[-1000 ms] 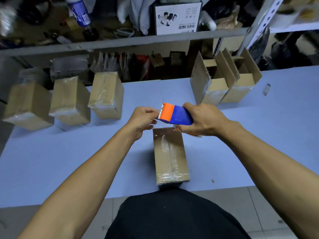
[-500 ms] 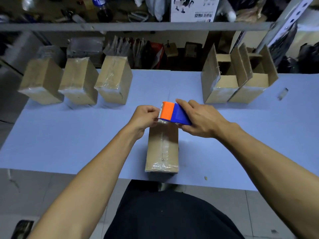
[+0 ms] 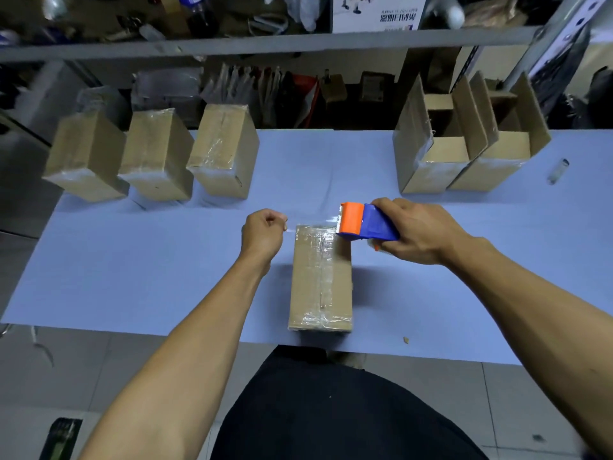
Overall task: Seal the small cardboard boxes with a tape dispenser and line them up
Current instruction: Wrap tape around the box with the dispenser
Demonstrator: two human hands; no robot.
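Along the far left of the tabletop (image 3: pixel 166 260) stand three sealed boxes (image 3: pixel 156 157) in a row, close beside one another, their tops glossy with clear tape. They look finished and already lined up.

Nearer the middle, the left hand (image 3: pixel 263 235) hovers above the tabletop just left of the box being worked on. Its fingers are curled into a pinch, and a faint clear strip of tape (image 3: pixel 311 224) runs from them toward the dispenser, so the hand appears to be holding the free end.

The box in hand (image 3: pixel 320 277) lies flat near the front edge, its long side pointing away from the person, with tape already shining along its top seam and over the near end. It seems light and fairly stiff, though the taped faces will be slick. The bare cardboard sides are the better place to grip when carrying it to the row.

Just right of its far end, the right hand (image 3: pixel 421 232) wraps around the blue and orange tape dispenser (image 3: pixel 365 222), orange end facing left. The stretched tape is thin and sticky and could fold on itself if it goes slack.

At the far right, two open boxes (image 3: pixel 464 151) wait with flaps up, touching each other.
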